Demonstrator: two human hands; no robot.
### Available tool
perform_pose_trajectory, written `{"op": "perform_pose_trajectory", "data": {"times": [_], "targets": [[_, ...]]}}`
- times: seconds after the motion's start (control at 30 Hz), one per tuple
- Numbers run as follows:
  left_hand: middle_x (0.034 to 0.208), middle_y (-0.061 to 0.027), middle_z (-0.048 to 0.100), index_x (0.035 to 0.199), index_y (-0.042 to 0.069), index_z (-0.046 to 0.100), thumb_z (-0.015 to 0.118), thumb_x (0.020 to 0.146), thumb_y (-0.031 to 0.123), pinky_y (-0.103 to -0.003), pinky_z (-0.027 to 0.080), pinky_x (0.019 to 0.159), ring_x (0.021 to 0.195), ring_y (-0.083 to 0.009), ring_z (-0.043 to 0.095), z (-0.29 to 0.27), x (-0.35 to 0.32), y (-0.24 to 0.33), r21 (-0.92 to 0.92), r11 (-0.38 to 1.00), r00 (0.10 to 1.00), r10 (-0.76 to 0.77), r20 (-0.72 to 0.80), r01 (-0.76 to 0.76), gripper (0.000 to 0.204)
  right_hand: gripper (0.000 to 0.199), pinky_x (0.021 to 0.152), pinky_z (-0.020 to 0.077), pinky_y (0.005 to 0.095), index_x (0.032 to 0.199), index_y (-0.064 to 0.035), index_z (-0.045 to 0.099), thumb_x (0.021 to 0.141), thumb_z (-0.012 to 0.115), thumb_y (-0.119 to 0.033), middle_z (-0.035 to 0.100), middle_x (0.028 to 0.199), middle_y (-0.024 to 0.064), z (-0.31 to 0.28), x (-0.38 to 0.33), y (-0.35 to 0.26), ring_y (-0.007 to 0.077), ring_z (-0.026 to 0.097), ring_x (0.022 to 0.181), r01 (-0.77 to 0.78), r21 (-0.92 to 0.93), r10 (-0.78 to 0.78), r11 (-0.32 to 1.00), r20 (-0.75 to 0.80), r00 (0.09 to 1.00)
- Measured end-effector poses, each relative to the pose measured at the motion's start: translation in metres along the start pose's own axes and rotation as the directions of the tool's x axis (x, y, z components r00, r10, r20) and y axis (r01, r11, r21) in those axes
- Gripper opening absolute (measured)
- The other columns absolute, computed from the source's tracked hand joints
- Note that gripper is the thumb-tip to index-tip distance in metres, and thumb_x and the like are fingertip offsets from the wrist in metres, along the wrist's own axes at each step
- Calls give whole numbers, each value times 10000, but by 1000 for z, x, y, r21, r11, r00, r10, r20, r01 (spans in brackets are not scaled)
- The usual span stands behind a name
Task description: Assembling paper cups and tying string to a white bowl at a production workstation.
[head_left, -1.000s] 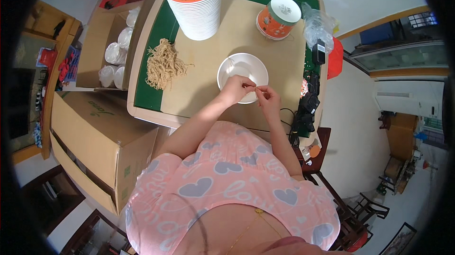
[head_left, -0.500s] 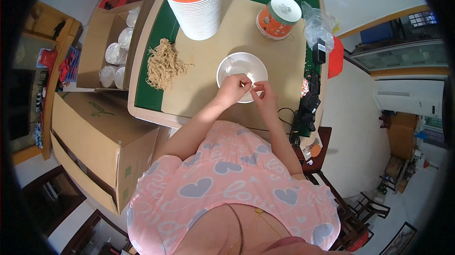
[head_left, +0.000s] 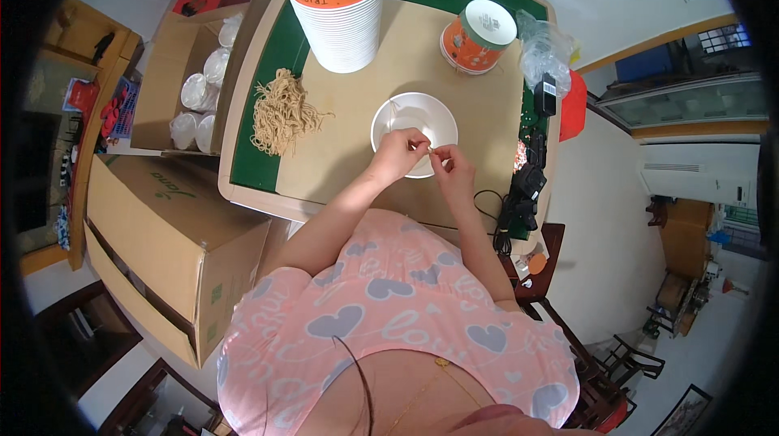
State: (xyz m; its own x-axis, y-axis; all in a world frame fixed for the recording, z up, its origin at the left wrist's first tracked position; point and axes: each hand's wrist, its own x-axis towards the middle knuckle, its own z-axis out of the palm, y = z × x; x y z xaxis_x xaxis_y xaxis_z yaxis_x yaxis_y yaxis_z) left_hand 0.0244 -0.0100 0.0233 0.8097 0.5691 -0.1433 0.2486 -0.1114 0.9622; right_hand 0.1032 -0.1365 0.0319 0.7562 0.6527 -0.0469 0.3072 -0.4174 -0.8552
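Note:
A white paper bucket stands mouth up on the table in front of me. A thin pale cord shows at its far left inner wall. Over the near part of the opening, my left hand is closed in a pinch. Close beside it, my right hand pinches too, the fingertips of both hands almost meeting. Between them is a tiny beige bit that looks like the cord's end; the fingers mostly hide it. Left of the bucket lies a heap of beige cords.
A tall stack of paper buckets stands at the far left, orange printed on top. Upside down at the far right are orange buckets, near a clear plastic bag. Black adapters and cables line the right edge. Cardboard boxes flank the table's left.
The fingertips have shifted only slightly, still pinched together at the bucket. The whole view has tipped a little, so the table things sit slightly lower.

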Motion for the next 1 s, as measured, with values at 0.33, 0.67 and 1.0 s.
{"op": "perform_pose_trajectory", "data": {"times": [0.33, 0.67, 1.0], "targets": [[850, -130, 609, 807, 34, 657, 670, 734, 125, -332, 487, 616, 641, -237, 606, -2, -4, 5, 122, 987, 990, 118, -76, -108, 117, 110, 496, 420, 283, 844, -45, 585, 795, 643, -124, 611, 696, 62, 1, -2, 6, 140, 512, 508, 8, -13, -9, 1000, -45, 999], [832, -117, 597, 813, 56, 682, 674, 721, 139, -340, 473, 616, 636, -238, 585, 4, -4, 0, 150, 987, 998, 57, 11, -58, 124, 137, 502, 427, 288, 885, -60, 602, 784, 653, -137, 629, 733, 56, -2, -4, 3, 135, 514, 511, 4, -17, -5, 1000, -38, 999], [829, -126, 612, 803, 33, 638, 658, 722, 128, -334, 490, 629, 655, -240, 605, 4, -3, -4, 127, 991, 998, 38, 43, -43, 126, 121, 476, 386, 234, 895, -55, 627, 791, 644, -115, 618, 734, -1, 3, 1, 29, 60, 465, 510, -168, 349, 186, 922, -21, 982]]}}
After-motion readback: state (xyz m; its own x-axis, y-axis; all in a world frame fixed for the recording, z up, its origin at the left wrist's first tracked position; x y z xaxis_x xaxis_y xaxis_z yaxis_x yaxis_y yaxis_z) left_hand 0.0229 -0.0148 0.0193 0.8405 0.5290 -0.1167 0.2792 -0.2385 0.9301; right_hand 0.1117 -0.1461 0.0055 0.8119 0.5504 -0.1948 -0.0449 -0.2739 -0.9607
